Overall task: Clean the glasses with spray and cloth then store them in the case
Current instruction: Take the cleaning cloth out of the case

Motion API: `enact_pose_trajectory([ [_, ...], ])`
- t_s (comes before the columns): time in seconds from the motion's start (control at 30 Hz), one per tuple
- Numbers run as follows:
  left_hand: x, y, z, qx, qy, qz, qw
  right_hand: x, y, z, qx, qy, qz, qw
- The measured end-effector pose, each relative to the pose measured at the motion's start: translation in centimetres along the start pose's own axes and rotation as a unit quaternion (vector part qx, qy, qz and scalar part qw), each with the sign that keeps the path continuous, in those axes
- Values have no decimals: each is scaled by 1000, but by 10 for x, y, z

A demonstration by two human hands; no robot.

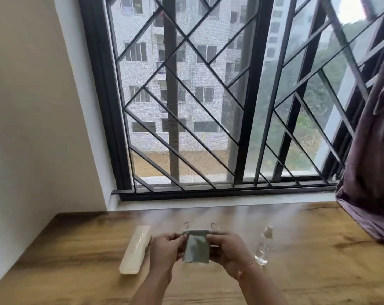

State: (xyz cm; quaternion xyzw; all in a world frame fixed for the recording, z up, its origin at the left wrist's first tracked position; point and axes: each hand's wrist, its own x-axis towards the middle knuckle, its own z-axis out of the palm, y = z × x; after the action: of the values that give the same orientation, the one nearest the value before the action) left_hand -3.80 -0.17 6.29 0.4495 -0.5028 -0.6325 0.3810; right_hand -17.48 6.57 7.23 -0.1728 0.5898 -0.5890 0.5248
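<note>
I hold the glasses (214,226) above the wooden table (76,249), their thin arms pointing away from me toward the window. A grey-green cloth (195,249) hangs over the front of the frame and hides the lenses. My left hand (164,249) pinches the frame and the cloth's left side. My right hand (228,252) grips the cloth and the frame from the right. A cream glasses case (135,249) lies shut on the table left of my hands. A small clear spray bottle (263,247) stands to the right.
A barred window (208,95) with a white sill (208,204) runs along the table's far edge. A purple curtain (373,172) hangs at the right and drapes onto the table's corner. A beige wall (32,106) bounds the left side.
</note>
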Motion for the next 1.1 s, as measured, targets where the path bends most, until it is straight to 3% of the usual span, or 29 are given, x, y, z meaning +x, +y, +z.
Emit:
enact_pose_trajectory([
  [0.1,4,5,3,-28,3,-42,999,-2,3,-3,-72,76,-89,990],
  [0.17,3,9,7,-53,2,-61,997,-4,6,-2,-201,193,-227,933],
  [0.2,2,11,8,-64,2,-67,996,-8,8,0,-244,213,-301,897],
  [0.3,1,15,15,-81,7,-76,994,-15,19,9,-333,141,-468,806],
  [0.4,0,17,19,-96,13,-85,992,-14,29,11,-437,84,-525,725],
  [0.57,0,18,21,-96,14,-91,991,-9,30,4,-481,93,-528,693],
  [0.63,1,18,22,-92,13,-91,992,-8,28,4,-470,101,-535,695],
  [0.7,0,18,22,-81,7,-89,993,-10,28,4,-443,110,-522,721],
  [0.83,0,13,21,-20,7,-63,998,-17,23,5,-361,124,-410,828],
  [0.93,3,8,17,114,28,13,993,-21,10,1,-283,121,-331,892],
  [1.0,1,7,16,189,40,43,980,-23,0,-3,-263,99,-300,912],
  [1.1,-4,8,17,273,67,64,957,-19,-6,-9,-302,108,-288,902],
])
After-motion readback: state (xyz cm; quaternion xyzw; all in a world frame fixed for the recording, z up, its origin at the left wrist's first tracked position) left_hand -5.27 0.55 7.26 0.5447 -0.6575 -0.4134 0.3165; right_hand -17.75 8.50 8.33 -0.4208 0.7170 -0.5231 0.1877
